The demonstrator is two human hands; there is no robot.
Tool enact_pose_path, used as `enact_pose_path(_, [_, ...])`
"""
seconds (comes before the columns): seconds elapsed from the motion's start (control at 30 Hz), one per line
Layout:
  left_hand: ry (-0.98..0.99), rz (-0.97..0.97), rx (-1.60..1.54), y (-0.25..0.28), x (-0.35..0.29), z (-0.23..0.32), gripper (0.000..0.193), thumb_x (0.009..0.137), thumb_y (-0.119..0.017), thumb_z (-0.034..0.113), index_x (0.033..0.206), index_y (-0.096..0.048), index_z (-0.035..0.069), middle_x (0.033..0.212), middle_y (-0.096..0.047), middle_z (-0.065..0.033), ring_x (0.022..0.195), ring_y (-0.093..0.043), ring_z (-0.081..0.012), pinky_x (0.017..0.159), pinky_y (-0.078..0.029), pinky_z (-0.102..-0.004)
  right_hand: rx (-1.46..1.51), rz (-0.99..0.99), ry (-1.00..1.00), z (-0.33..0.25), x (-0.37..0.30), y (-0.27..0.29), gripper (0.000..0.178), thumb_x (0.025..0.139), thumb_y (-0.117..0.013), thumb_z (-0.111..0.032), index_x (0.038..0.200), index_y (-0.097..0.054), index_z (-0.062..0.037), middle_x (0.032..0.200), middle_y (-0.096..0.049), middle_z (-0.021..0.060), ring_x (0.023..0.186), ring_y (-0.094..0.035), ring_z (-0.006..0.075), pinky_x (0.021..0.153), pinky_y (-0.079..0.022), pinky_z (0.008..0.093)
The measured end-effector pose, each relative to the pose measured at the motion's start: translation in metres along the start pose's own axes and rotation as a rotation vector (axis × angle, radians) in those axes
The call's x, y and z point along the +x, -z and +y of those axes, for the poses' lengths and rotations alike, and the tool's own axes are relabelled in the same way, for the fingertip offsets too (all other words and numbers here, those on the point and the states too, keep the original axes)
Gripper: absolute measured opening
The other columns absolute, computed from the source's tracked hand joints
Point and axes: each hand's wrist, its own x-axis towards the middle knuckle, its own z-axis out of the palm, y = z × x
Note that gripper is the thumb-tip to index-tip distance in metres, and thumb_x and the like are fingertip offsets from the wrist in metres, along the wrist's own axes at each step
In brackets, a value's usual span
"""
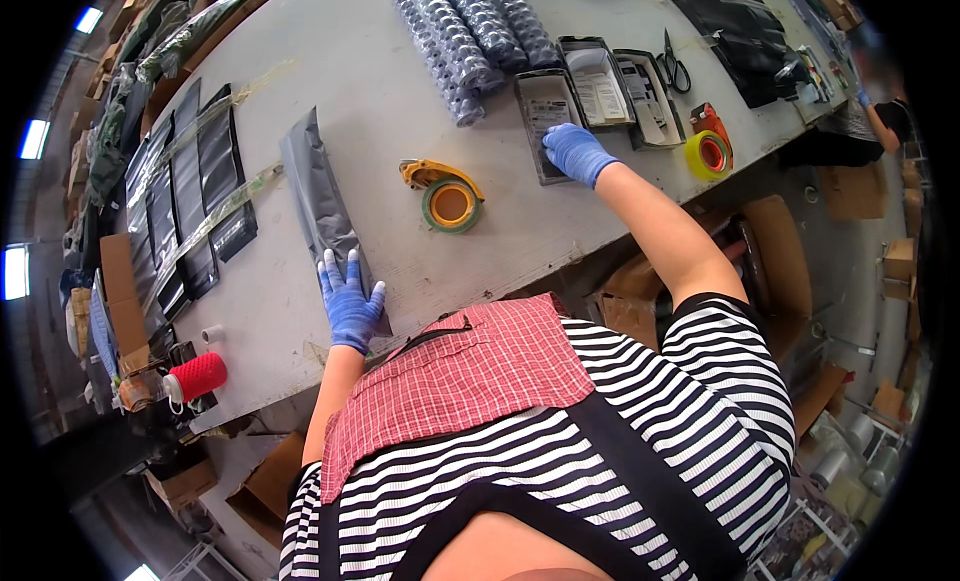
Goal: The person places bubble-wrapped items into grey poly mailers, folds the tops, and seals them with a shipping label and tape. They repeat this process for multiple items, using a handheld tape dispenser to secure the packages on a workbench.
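My left hand [351, 299], in a blue glove with pale fingertips, rests with spread fingers on the near end of a long grey plastic mailing bag [318, 181]. The bag lies lengthwise on the table, narrow and wrinkled. My right hand [578, 153], gloved alike, reaches over a dark-rimmed open box [550, 89] that holds printed labels. Its fingers are bent and close together at the labels; what they pinch is hidden. Between my hands lies an orange tape dispenser [428, 169] with a green-edged tape roll [451, 204].
Two more label boxes [597, 81] [655, 96], scissors [674, 63] and a yellow tape roll [708, 155] sit at right. Bubble-wrap rolls [450, 46] lie at the back. Black bags [200, 176] are taped down at left, near a red-sleeved bottle [197, 377]. Another person [885, 116] stands far right.
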Motion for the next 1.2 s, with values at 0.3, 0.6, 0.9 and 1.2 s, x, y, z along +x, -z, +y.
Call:
enact_pose_path(0.3, [0.038, 0.049, -0.131, 0.010, 0.004, -0.002, 0.062, 0.086, -0.069, 0.027, 0.142, -0.049, 0.008, 0.154, -0.027, -0.0259, 0.143, -0.025, -0.0434, 0.117, -0.024, -0.0465, 0.129, 0.080, -0.135, 0.003, -0.003, 0.014, 0.018, 0.087, -0.060, -0.018, 0.088, -0.072, -0.0048, 0.092, -0.069, 0.0192, 0.088, -0.066, 0.0381, 0.079, -0.052, 0.0451])
enact_pose_path(0.6, [-0.098, -0.225, -1.245, 0.096, 0.011, 0.084, 0.058, 0.099, -0.057, 0.022, 0.151, -0.035, 0.011, 0.134, -0.054, -0.0098, 0.117, -0.052, -0.0141, 0.103, -0.041, -0.0294, 0.800, 0.704, -0.040, -0.116, -0.065, 0.082, 0.015, 0.084, -0.069, -0.010, 0.097, -0.070, -0.0021, 0.087, -0.070, 0.0144, 0.078, -0.067, 0.0296, 0.072, -0.053, 0.0334])
enact_pose_path(0.9, [0.035, -0.100, -1.652, 0.105, -0.009, 0.086, 0.030, 0.094, -0.063, 0.010, 0.122, -0.062, -0.001, 0.110, -0.067, -0.0095, 0.096, -0.063, -0.0150, 0.084, -0.054, -0.0293, 0.617, 0.689, 0.507, -0.256, -0.111, 0.117, 0.025, 0.086, -0.070, -0.014, 0.108, -0.069, -0.0032, 0.102, -0.069, 0.0081, 0.095, -0.064, 0.0227, 0.090, -0.050, 0.0347])
enact_pose_path(1.2, [0.060, -0.012, -1.684, 0.130, -0.029, 0.063, 0.032, 0.089, -0.067, 0.005, 0.121, -0.064, 0.005, 0.108, -0.065, -0.0062, 0.094, -0.062, -0.0125, 0.081, -0.056, -0.0280, 1.611, -0.137, -0.017, -0.269, -0.119, 0.133, 0.020, 0.095, -0.059, -0.016, 0.102, -0.068, 0.0005, 0.088, -0.069, 0.0073, 0.073, -0.059, 0.0090, 0.072, -0.050, 0.0238])
